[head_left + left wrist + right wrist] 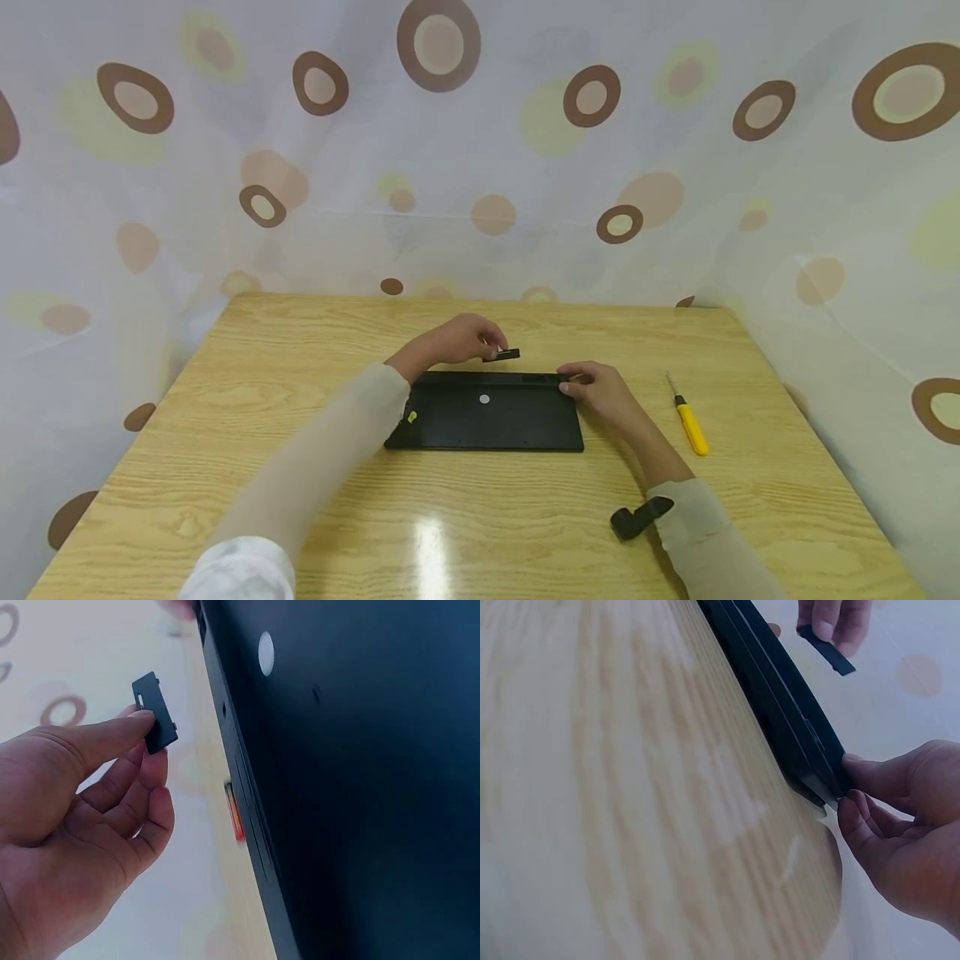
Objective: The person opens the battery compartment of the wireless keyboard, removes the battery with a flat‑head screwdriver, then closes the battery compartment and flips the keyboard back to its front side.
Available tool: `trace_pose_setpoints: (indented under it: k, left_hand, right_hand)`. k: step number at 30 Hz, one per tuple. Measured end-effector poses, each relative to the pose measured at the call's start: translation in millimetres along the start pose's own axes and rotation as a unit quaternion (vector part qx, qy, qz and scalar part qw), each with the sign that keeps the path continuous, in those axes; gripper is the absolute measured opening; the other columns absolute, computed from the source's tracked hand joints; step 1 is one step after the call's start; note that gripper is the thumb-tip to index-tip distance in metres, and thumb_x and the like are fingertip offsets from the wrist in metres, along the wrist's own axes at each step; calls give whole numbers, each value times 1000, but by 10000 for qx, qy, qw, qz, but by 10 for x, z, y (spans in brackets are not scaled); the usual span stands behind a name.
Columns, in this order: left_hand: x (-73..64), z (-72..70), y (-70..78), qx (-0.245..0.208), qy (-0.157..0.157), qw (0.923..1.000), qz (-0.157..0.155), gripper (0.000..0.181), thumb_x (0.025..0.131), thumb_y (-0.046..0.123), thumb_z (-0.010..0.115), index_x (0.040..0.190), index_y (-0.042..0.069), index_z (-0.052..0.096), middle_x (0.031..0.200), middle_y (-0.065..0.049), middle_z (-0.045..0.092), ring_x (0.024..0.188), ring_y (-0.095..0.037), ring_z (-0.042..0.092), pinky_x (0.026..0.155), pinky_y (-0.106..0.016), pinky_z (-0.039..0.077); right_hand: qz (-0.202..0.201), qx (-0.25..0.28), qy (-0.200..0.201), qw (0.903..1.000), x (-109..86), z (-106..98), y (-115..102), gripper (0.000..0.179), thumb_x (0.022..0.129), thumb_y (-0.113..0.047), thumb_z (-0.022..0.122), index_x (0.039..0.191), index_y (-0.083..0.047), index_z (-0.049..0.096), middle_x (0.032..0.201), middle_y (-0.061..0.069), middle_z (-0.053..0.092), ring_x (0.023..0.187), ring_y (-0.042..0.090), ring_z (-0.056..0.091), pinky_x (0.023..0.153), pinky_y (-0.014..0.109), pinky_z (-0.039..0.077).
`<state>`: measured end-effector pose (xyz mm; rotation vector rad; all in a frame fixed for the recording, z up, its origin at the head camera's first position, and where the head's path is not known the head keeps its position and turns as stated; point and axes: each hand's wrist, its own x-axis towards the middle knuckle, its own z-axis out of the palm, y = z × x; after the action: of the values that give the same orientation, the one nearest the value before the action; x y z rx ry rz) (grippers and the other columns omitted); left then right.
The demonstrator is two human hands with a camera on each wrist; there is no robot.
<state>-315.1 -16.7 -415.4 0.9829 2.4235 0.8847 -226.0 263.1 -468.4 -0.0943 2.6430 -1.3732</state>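
A black keyboard (525,421) lies underside up on the wooden table, with a round white sticker (484,399) near its middle. My left hand (459,337) pinches a small black battery cover (159,731) between thumb and fingers, raised beyond the keyboard's far edge. The cover has a slot and little tabs along one side. At the far right corner, my right hand (606,392) grips the keyboard's edge between thumb and fingers. In the left wrist view, a small red and gold battery (234,812) shows just past that edge, partly hidden by the keyboard.
A yellow-handled screwdriver (692,425) lies on the table (495,517) to the right of my right hand. Near the keyboard's left end is a small yellow piece (412,416). A patterned curtain (495,150) stands behind and beside the table.
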Motion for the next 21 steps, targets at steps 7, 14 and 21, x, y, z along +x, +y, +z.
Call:
trace_pose_setpoints:
  k: [7,14,21]
  left_hand:
    - [223,189,198,128,-282,9992,262,25,103,11,57,124,11,70,105,-2,72,94,-14,65,86,-31,53]
    - [373,356,306,305,-465,9976,422,26,101,11,61,125,11,71,115,-6,72,97,-15,67,84,-29,53]
    - [421,433,323,501,-555,9963,414,26,102,11,59,125,13,71,119,-4,71,97,-13,67,83,-28,52]
  right_hand:
    - [-19,-53,4,10000,-13,-21,-29,37,98,-15,67,133,-6,64,125,19,66,112,32,63,98,48,48]
    - [-29,56,-60,10000,-6,-33,-4,39,98,-14,67,135,-4,63,126,20,65,113,33,64,96,46,51]
    - [-39,247,-131,9996,3,-42,18,39,98,-15,66,135,-4,63,121,20,67,108,30,66,93,41,53]
